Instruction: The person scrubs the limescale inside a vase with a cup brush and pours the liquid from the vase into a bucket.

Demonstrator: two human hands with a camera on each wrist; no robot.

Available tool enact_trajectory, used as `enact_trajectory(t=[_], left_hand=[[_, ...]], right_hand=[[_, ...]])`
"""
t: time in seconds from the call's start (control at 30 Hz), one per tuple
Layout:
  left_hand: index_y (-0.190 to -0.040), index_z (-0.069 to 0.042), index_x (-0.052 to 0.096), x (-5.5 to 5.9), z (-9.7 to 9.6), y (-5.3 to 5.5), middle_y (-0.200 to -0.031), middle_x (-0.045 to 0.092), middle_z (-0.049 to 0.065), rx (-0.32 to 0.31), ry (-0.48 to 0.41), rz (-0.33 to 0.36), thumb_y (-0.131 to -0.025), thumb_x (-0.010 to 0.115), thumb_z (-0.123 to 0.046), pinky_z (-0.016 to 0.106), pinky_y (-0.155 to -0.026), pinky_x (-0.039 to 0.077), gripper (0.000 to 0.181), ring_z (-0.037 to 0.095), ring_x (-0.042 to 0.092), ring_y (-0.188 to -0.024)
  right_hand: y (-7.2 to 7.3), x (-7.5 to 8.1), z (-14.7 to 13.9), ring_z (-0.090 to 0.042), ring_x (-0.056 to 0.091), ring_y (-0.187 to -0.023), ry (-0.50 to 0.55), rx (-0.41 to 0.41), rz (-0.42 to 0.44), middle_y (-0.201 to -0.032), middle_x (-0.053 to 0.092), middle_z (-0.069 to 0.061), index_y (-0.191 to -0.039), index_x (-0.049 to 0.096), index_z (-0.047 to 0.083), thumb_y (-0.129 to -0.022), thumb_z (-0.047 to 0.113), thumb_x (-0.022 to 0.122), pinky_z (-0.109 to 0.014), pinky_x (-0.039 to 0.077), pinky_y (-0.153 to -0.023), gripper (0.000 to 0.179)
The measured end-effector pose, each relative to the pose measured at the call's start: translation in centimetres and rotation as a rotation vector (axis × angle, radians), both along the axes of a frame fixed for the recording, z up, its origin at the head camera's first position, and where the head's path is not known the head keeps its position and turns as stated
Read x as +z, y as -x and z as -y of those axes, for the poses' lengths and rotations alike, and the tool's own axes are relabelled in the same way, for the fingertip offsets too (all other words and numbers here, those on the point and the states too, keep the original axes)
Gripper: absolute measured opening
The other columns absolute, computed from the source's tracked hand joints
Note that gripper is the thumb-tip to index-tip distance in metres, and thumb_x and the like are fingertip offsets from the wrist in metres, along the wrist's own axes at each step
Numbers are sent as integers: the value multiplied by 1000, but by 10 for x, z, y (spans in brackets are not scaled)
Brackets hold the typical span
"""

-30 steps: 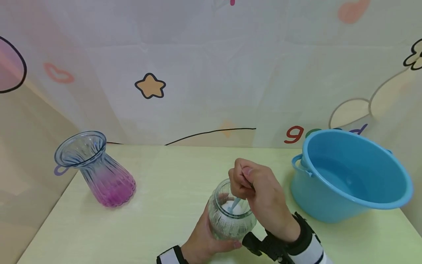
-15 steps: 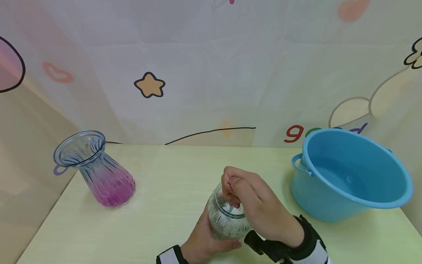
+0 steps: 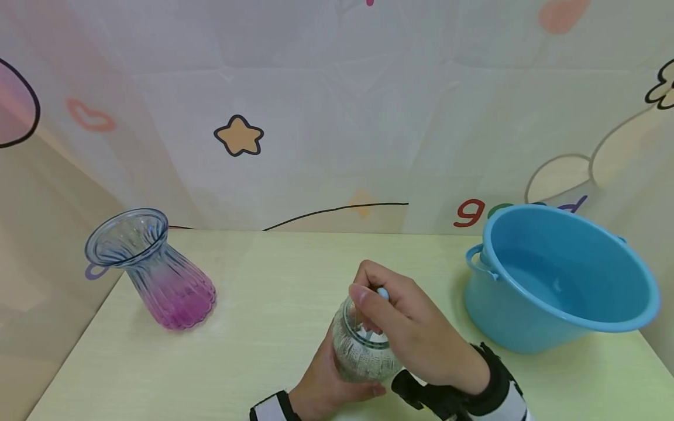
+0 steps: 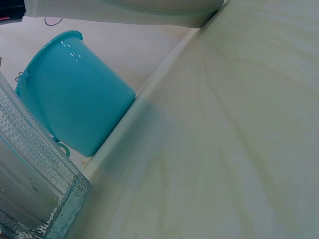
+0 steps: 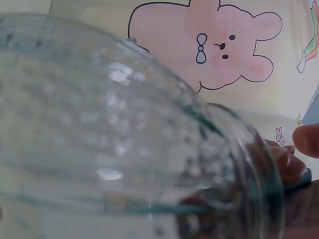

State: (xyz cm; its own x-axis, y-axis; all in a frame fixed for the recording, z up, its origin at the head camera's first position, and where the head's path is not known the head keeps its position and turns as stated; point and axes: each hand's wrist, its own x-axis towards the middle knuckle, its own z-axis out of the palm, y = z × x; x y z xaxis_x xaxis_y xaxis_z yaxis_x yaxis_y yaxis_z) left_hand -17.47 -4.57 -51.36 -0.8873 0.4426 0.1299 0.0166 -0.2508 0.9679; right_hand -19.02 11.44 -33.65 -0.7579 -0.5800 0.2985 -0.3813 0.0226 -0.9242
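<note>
My left hand (image 3: 334, 383) grips a textured clear glass jar (image 3: 362, 358) low on its side, near the front of the table. The jar leans a little and has white contents (image 3: 376, 337) inside. Over its mouth, my right hand (image 3: 411, 330) pinches a slim light-blue handle (image 3: 383, 293), whose rounded end pokes up between thumb and forefinger. The lower part goes down into the jar, mostly hidden by fingers, so I cannot tell what kind of tool it is. In the right wrist view the jar's glass (image 5: 114, 129) fills the foreground, with fingertips (image 5: 306, 142) beyond its rim.
A light-blue bucket (image 3: 526, 316) stands on the table (image 3: 253, 356) at the right, its loop handle facing the jar. At the back left is a fluted blue-to-pink glass vase (image 3: 179, 286). A printed curtain (image 3: 316, 117) hangs behind the table.
My right hand has moved slightly left and lower over the jar's mouth, and its grip has turned so the handle's end now shows on top. My left hand and the jar stay put.
</note>
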Motion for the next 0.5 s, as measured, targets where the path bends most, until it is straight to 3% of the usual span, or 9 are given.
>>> enact_trajectory(t=[0.27, 0.5], left_hand=[[-157, -29, 27, 0, 0, 0, -148, 51, 9, 21, 37, -17, -75, 87, -3, 31, -111, 45, 104, 30, 53, -132], [-157, -33, 27, 0, 1, 0, -151, 48, 5, 14, 60, 41, -76, 88, -6, 33, -112, 44, 105, 27, 51, -135]], right_hand=[[4, 0, -3, -23, 44, -70, 74, 25, -5, -73, 39, -7, -84, 46, 8, -111, 12, 39, -33, 40, -63, 28], [8, -2, -5, -25, 34, -64, 261, 54, -7, -73, 34, -7, -84, 40, 5, -112, 6, 30, -34, 32, -57, 29]])
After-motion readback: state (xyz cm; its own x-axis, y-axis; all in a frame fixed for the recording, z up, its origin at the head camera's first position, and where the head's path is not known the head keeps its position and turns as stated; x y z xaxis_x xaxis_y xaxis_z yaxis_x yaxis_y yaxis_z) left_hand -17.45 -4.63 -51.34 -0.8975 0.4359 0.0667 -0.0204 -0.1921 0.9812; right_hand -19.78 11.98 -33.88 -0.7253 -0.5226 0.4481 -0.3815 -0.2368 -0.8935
